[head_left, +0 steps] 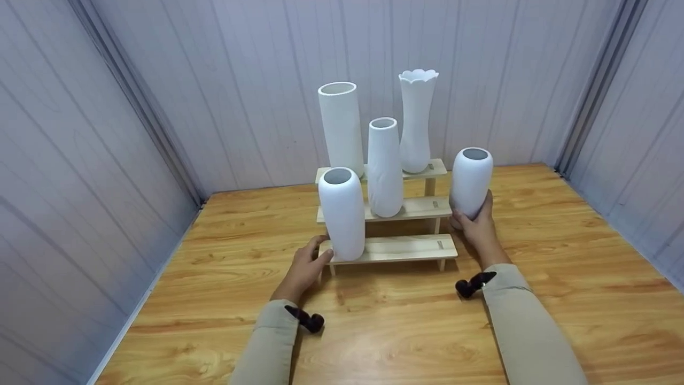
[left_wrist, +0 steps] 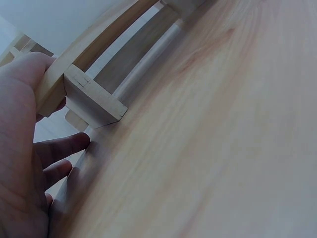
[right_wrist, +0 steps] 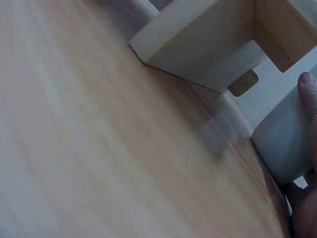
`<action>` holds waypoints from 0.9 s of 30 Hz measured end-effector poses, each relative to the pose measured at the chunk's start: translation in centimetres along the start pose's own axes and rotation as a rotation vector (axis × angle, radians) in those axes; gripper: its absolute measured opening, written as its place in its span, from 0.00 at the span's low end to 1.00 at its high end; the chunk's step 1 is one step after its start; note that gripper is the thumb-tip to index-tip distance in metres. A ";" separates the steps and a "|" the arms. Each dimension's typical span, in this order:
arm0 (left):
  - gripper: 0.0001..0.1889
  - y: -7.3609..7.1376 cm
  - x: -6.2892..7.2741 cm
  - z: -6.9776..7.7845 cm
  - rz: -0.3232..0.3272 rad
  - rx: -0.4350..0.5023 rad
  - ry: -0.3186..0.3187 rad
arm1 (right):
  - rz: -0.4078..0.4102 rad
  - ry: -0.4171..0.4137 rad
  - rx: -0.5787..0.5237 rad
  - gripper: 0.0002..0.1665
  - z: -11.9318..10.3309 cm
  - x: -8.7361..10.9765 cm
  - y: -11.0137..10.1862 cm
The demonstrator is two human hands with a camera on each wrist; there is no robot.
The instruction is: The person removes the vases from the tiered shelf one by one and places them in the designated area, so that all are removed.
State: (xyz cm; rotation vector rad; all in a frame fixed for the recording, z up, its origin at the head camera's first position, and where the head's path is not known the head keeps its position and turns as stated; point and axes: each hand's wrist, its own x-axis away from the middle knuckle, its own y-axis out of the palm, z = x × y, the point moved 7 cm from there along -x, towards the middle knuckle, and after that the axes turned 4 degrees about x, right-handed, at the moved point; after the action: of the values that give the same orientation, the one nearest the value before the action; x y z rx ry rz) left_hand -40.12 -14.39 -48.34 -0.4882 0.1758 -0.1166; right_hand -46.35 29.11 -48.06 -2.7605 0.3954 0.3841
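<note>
Curled fingers of the right hand (head_left: 477, 227) hold a white vase (head_left: 471, 182) right of centre in the head view; the left hand (head_left: 305, 266) grips the lowest step of the wooden stand (head_left: 403, 247), mid-frame, bearing four other vases (head_left: 385, 174).

Long beige sleeves (head_left: 264, 345) are showing faint creases, matching cuffs (head_left: 507, 276) are edging them, black round-ended devices (head_left: 470, 287) are jutting from both.

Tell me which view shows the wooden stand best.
The head view: it takes in all three shelves of the wooden stand, though vases hide parts. The left wrist view shows one end close up, by the left hand; the right wrist, just part of the other end.
</note>
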 end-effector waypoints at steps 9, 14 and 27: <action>0.24 0.1 -0.1 0.0 0.002 -0.006 0.011 | 0.061 0.078 -0.021 0.59 -0.7 0.4 -0.7; 0.23 0.0 -0.1 0.1 0.007 0.007 0.024 | 0.160 0.038 -0.099 0.55 -2.7 0.4 -1.2; 0.21 0.0 -0.2 0.2 -0.003 -0.010 0.071 | 0.427 -0.127 -0.049 0.41 -9.0 1.1 -2.5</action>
State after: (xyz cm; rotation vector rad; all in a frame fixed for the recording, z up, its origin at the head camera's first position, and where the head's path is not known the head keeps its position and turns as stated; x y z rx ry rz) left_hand -40.28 -14.28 -48.20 -0.4941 0.2454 -0.1357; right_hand -42.62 28.00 -39.46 -2.6647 0.9573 0.6742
